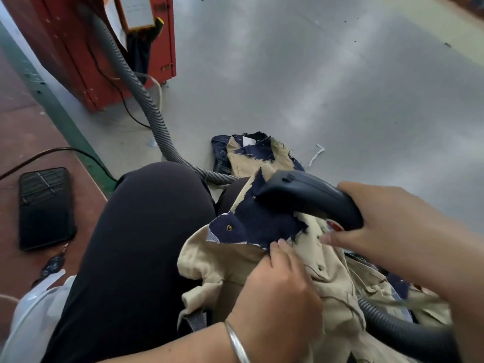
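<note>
A beige and navy fabric piece point(235, 247) with brass rivets lies on my lap. My left hand point(277, 292), a silver bangle on its wrist, pinches the fabric's edge where navy meets beige. My right hand point(385, 221) grips the black handle of a suction nozzle point(309, 197), whose tip presses on the navy patch. A dark corrugated hose point(400, 328) runs from the handle toward the lower right.
Another beige and navy piece point(251, 155) lies on the grey floor ahead of my knees. A grey ribbed hose point(146, 106) leads to a red machine point(86, 51) at upper left. A black phone point(44, 208) lies on the red surface at left.
</note>
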`<state>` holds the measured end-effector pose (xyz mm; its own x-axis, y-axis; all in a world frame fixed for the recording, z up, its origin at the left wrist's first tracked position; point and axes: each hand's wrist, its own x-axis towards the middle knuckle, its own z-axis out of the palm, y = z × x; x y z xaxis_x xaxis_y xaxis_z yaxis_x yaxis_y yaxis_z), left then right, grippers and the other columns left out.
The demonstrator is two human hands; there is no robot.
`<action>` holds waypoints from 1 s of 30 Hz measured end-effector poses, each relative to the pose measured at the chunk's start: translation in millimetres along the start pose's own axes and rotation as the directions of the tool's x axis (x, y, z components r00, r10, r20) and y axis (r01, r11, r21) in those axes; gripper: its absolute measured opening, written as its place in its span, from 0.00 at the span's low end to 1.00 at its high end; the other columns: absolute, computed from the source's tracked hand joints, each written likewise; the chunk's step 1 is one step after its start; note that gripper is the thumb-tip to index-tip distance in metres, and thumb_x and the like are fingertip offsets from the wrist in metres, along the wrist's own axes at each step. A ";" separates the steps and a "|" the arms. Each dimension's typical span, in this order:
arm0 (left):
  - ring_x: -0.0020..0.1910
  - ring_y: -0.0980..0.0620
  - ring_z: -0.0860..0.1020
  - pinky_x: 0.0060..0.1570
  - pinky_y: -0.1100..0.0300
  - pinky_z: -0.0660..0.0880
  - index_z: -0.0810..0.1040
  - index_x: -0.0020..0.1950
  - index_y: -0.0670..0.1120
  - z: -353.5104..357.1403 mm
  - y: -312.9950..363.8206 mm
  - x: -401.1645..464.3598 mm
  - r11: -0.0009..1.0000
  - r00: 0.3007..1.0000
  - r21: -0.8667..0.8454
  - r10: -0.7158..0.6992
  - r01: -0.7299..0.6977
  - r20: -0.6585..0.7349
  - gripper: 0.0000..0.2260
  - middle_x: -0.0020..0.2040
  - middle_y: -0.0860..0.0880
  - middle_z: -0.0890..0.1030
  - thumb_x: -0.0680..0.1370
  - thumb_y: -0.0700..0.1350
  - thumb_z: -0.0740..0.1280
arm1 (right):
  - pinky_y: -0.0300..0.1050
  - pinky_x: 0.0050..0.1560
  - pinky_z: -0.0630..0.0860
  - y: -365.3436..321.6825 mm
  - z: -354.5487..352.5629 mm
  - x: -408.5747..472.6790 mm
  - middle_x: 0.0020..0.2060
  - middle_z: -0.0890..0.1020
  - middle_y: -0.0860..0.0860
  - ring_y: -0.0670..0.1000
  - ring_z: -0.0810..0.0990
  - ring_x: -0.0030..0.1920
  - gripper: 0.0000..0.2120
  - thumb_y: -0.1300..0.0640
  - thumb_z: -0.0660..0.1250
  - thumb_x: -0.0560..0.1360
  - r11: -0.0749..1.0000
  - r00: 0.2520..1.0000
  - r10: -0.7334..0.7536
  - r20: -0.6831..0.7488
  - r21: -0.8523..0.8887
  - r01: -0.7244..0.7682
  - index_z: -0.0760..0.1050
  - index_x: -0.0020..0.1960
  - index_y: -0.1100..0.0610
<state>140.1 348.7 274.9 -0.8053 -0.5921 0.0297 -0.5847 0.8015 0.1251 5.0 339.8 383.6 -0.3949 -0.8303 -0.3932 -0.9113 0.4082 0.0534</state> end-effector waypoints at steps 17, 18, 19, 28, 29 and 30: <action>0.60 0.46 0.78 0.59 0.54 0.75 0.81 0.59 0.40 9.2 -30.0 14.7 0.999 0.984 -0.007 0.043 -0.045 -0.171 0.16 0.59 0.42 0.80 0.75 0.44 0.61 | 0.49 0.19 0.75 42.0 -7.0 -37.0 0.29 0.81 0.41 0.47 0.77 0.19 0.23 0.27 0.72 0.60 0.915 0.953 0.158 -0.258 0.402 -0.043 0.72 0.47 0.39; 0.60 0.45 0.78 0.59 0.52 0.75 0.80 0.59 0.40 8.8 -31.4 14.8 1.000 0.988 -0.014 0.024 -0.026 -0.150 0.16 0.59 0.41 0.80 0.75 0.45 0.65 | 0.50 0.21 0.76 43.7 -1.5 -43.7 0.30 0.81 0.41 0.47 0.77 0.20 0.24 0.26 0.70 0.59 0.917 0.953 0.163 -0.256 0.395 -0.051 0.72 0.46 0.39; 0.58 0.43 0.78 0.58 0.51 0.75 0.80 0.59 0.41 8.6 -32.6 13.6 0.999 0.990 -0.041 -0.016 0.011 -0.140 0.17 0.59 0.41 0.80 0.73 0.46 0.69 | 0.52 0.23 0.77 44.2 3.8 -48.7 0.30 0.81 0.41 0.48 0.76 0.20 0.24 0.26 0.69 0.58 0.923 0.955 0.162 -0.248 0.380 -0.058 0.71 0.45 0.39; 0.42 0.42 0.79 0.49 0.53 0.78 0.83 0.49 0.37 12.3 -33.6 6.9 0.999 0.974 -0.040 -0.035 0.027 -0.222 0.11 0.48 0.39 0.82 0.69 0.39 0.73 | 0.45 0.31 0.68 30.2 32.8 -24.6 0.28 0.75 0.45 0.44 0.75 0.30 0.18 0.40 0.75 0.67 0.980 0.990 0.132 -0.041 0.154 -0.125 0.66 0.39 0.44; 0.42 0.43 0.80 0.49 0.53 0.78 0.83 0.49 0.37 12.9 -33.2 7.9 0.999 0.975 -0.039 -0.030 0.022 -0.222 0.12 0.48 0.39 0.82 0.68 0.39 0.74 | 0.45 0.31 0.68 28.5 31.5 -16.1 0.29 0.76 0.45 0.44 0.75 0.31 0.18 0.40 0.75 0.68 0.981 0.991 0.125 -0.052 0.154 -0.116 0.66 0.39 0.43; 0.43 0.43 0.80 0.49 0.53 0.78 0.83 0.49 0.37 12.9 -33.3 8.8 0.999 0.976 -0.041 -0.024 0.015 -0.217 0.13 0.48 0.39 0.82 0.67 0.40 0.75 | 0.45 0.31 0.69 26.2 29.4 -7.0 0.30 0.76 0.44 0.45 0.75 0.31 0.17 0.40 0.75 0.68 0.981 0.991 0.114 -0.068 0.166 -0.102 0.66 0.39 0.43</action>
<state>151.2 317.9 258.1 -0.7505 -0.6151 0.2416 -0.5926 0.7882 0.1658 -12.6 367.5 360.8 -0.5036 -0.8022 -0.3208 -0.8344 0.5478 -0.0600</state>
